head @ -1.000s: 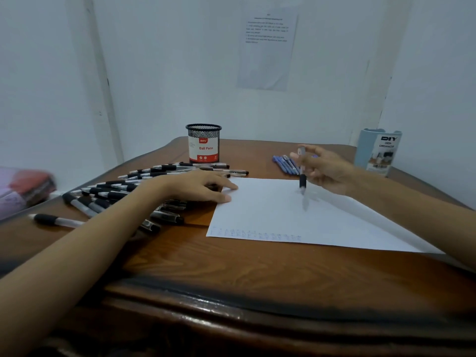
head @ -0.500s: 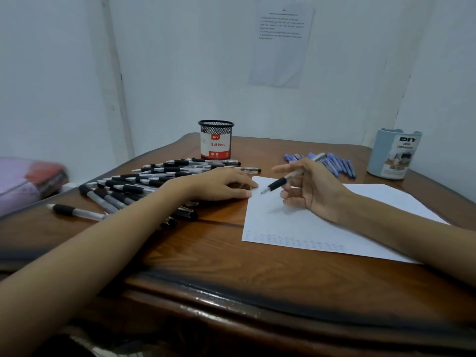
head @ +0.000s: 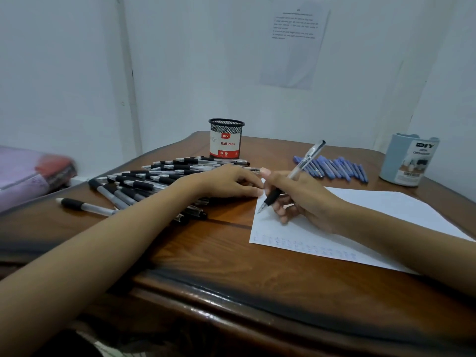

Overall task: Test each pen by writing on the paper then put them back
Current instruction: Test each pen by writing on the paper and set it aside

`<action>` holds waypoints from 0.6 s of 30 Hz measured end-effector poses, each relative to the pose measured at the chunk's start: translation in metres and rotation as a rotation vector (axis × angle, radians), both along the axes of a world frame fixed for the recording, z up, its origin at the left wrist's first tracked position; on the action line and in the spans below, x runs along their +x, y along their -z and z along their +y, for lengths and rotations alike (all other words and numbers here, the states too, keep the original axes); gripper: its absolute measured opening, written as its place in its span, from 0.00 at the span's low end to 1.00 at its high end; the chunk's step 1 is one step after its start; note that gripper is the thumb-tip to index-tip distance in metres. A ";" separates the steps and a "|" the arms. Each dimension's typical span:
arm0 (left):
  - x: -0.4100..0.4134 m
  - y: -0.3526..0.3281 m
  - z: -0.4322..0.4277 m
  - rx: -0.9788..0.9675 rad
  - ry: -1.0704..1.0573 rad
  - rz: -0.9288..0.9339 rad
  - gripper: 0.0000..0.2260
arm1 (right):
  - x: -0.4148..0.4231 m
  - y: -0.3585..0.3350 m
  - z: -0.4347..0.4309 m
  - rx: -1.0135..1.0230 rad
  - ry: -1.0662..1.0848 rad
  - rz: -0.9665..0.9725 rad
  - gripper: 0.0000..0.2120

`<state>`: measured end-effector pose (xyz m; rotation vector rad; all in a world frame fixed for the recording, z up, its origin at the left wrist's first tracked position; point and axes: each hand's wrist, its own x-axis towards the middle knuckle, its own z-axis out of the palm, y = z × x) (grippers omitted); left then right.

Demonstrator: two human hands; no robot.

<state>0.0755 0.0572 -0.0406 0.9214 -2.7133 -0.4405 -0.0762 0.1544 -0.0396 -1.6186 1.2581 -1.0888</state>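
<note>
In the head view, the right hand (head: 306, 199) is gripping a black-grip ballpoint pen (head: 291, 176), its tip meeting the paper (head: 386, 210) near the left edge. The left hand (head: 226, 182) is lying flat with straight fingers, pinning that edge. Writing well is calling for light pressure and a steady sheet.

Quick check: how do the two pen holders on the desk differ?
The mesh cup is black wire with a red-and-white label, behind the black pens. The organizer is pale blue, solid-walled, right of the blue pens. Both stand upright, no pens showing above either rim.
</note>
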 end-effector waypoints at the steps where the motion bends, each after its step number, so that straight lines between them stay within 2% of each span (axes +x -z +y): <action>1: 0.000 0.000 -0.001 -0.003 -0.002 0.010 0.06 | 0.001 0.002 0.001 -0.023 -0.004 -0.011 0.17; 3: -0.001 0.000 -0.002 -0.004 -0.001 0.016 0.11 | 0.001 0.004 0.005 -0.073 0.007 -0.036 0.16; 5: 0.000 -0.001 -0.001 0.009 0.020 0.017 0.18 | -0.001 0.007 0.007 -0.115 0.023 -0.039 0.20; 11: -0.001 -0.001 -0.006 0.051 0.020 0.070 0.10 | 0.005 0.010 0.011 -0.166 -0.014 0.003 0.20; 15: -0.001 -0.002 -0.007 0.037 0.012 0.080 0.11 | 0.007 0.010 0.012 -0.172 -0.035 -0.002 0.18; 18: 0.000 -0.002 -0.008 0.027 0.001 0.097 0.13 | 0.007 0.010 0.011 -0.168 -0.043 0.017 0.22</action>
